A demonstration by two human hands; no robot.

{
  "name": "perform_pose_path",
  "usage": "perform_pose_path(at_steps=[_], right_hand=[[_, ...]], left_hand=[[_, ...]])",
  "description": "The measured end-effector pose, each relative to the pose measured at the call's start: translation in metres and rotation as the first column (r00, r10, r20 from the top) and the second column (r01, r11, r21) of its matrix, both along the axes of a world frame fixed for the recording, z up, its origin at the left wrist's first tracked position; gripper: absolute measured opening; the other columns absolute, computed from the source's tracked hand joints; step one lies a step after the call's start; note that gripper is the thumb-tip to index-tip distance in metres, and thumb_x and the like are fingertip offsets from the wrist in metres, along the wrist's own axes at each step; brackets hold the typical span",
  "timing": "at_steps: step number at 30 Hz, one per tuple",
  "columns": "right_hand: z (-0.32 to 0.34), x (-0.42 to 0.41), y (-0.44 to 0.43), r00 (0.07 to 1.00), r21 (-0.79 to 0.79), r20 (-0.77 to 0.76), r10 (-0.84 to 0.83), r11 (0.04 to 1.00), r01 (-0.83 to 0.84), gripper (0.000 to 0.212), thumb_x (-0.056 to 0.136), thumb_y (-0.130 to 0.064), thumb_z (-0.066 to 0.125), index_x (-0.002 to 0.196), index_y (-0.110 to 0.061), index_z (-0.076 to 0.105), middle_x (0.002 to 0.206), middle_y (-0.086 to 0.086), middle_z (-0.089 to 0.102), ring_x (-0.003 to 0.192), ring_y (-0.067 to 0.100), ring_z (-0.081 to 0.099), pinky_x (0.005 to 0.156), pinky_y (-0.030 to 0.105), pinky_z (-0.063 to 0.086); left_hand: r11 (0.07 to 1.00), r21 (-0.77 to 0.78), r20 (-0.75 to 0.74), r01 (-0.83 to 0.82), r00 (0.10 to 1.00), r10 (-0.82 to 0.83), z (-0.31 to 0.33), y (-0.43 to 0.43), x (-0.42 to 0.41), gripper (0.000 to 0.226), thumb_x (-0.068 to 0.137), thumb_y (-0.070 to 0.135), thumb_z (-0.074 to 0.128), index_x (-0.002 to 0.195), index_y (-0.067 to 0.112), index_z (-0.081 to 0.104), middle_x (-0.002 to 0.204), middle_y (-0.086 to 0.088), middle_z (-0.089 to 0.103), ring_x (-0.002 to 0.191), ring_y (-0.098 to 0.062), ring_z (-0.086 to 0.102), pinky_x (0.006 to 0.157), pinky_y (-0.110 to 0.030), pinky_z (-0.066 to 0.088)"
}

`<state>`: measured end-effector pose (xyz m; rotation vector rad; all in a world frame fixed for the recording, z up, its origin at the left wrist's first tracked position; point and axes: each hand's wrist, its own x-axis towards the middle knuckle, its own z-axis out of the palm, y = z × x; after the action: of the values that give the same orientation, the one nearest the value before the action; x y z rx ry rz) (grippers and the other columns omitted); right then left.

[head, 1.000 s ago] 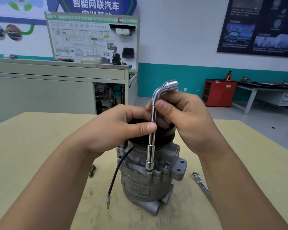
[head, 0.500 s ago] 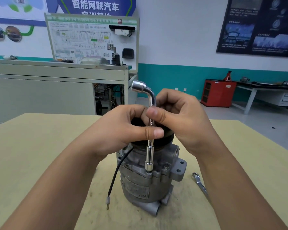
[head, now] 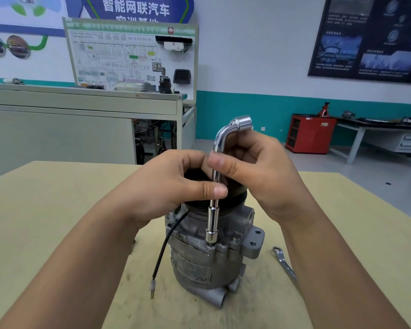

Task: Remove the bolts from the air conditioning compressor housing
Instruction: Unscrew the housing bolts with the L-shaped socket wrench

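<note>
Benchtop (head: 57, 210) tan wood, scuffed and grey-smudged round the work. Room is a training w/shop: white walls w/ teal band, grey cabinet (head: 57, 129) behind, wiring board (head: 128, 55) standing on it, dark poster (head: 370, 36) upper R, red cabinet (head: 310, 134) on floor far R. Counts: 1 compressor (head: 199, 264), upright at bench centre, black pulley (head: 233, 203) on top; 1 L-socket wrench (head: 212, 219), shaft vertical; 1 flat spanner (head: 282, 260) lying on bench just R of compressor, not touching it; 1 black wire (head: 166, 243) hanging off housing L side, plug end (head: 153, 287) down by the bench, contact unclear; 2 bolts seen on near flange: first bolt (head: 210, 244) under the socket, mostly hidden, second bolt (head: 235, 238) just R of it, head exposed. 2 hands. Left hand (head: 171, 184) curled, thumb + fingers pinching shaft approx. mid-length, hand lying over pulley. Right hand (head: 259, 167) curled, thumb + fingers pinching shaft higher, just below the bend. Vs 0.5 s ago: bent head now points R, was pointing L, so wrench has turned approx. half a rev; socket on same bolt, both hands at same spots on shaft, compressor not shifted.
</note>
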<state>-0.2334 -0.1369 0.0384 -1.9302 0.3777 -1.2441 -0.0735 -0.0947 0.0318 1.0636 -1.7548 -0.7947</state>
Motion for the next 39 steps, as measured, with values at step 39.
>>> perform_pose_path(at_steps=[39], right_hand=[[-0.0018,0.0029,0.0009,0.997,-0.042,0.008,-0.076,0.996,0.076,0.005,0.073,-0.023,0.066,0.068,-0.021,0.065,0.072,0.019,0.063,0.065,0.016,0.057,0.061,0.029,0.048]], left_hand=[[0.999,0.015,-0.009,0.043,0.999,-0.043,0.0004,-0.0004,0.0033,0.024,0.067,0.021,0.072,0.090,0.014,0.075,0.089,-0.001,0.075,0.088,-0.011,0.069,0.079,-0.019,0.051]])
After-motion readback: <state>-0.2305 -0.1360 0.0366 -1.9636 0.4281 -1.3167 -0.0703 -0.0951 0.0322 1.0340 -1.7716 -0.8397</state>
